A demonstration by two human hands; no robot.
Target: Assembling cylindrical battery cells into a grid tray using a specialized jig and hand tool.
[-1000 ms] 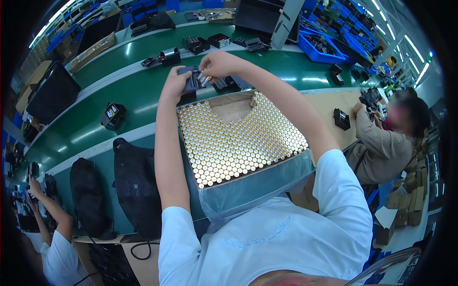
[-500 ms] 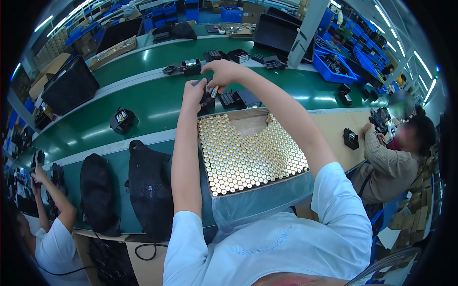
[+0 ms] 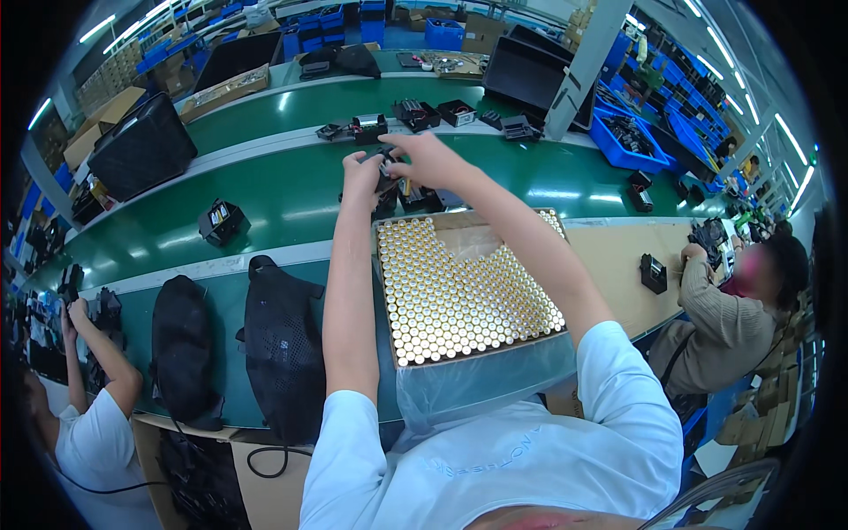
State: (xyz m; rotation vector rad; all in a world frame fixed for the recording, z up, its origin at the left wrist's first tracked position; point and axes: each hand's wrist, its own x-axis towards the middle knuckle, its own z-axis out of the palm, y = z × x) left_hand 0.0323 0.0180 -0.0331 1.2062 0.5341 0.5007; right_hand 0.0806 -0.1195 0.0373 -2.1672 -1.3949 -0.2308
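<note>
Over the near edge of the green conveyor, my left hand (image 3: 359,183) is closed on a black battery case (image 3: 385,184), mostly hidden by my fingers. My right hand (image 3: 430,161) reaches in from the right, its fingertips at the top of that case. Under its palm shows a small battery (image 3: 406,186) with a gold-coloured end, apparently held by the curled fingers. Below my forearms lies an open carton of upright batteries (image 3: 468,305), tightly packed in rows, with a gap at its far side showing the plastic liner (image 3: 468,240).
Two black fabric bags (image 3: 183,349) lie left of the carton. More black battery cases (image 3: 369,129) sit along the conveyor's divider, and another case (image 3: 221,222) rests on the belt. A co-worker (image 3: 733,309) sits at right, another (image 3: 97,397) at left. A blue bin (image 3: 629,141) stands far right.
My right hand has shifted slightly right and down, its fingertips now over the black case. The battery that showed clearly below its fingers is now less visible. The whole view has shifted slightly.
</note>
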